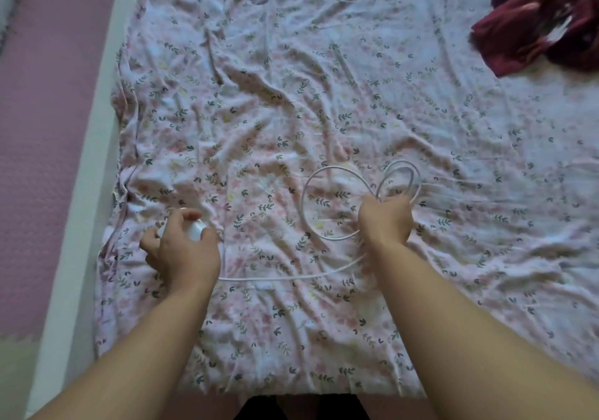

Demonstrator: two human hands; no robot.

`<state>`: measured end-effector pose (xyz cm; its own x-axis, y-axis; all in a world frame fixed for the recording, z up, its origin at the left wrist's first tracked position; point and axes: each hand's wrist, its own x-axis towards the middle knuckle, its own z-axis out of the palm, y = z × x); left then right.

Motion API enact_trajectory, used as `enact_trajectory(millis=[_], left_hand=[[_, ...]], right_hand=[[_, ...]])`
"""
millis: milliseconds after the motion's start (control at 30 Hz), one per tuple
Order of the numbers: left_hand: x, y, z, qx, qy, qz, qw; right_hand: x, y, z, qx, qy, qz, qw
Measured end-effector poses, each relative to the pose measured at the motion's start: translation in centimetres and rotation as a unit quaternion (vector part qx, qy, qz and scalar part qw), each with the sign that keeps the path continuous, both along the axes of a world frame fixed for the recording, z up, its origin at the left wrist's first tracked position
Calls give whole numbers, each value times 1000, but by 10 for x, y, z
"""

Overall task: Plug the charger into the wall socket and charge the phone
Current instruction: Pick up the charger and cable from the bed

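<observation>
A white charger plug (196, 229) lies on the flowered bedsheet (291, 95) near the bed's left side, and my left hand (181, 247) curls around it. Its white cable (304, 199) runs from under that hand along the sheet to the right and coils into loops. My right hand (385, 220) is closed on the gathered loops, which stick up above the fist. No phone and no wall socket are in view.
A dark red crumpled cloth (544, 24) lies at the bed's far right corner. A white bed frame edge (84, 192) runs along the left, with a pink floor mat (39, 127) beyond it. The sheet is wrinkled all over.
</observation>
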<state>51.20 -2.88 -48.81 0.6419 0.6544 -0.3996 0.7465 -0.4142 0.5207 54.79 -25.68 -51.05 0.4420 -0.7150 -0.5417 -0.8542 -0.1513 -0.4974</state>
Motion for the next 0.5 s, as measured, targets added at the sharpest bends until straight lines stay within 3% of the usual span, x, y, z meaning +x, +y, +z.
enact_trajectory(millis=[167, 500], left_hand=[[-13, -12, 38, -22, -60, -39, 997], [-47, -48, 171, -144, -139, -180, 963]], right_hand=[[-40, 2, 37, 155, -105, -137, 973], [-146, -42, 189, 344, -252, -388, 817]])
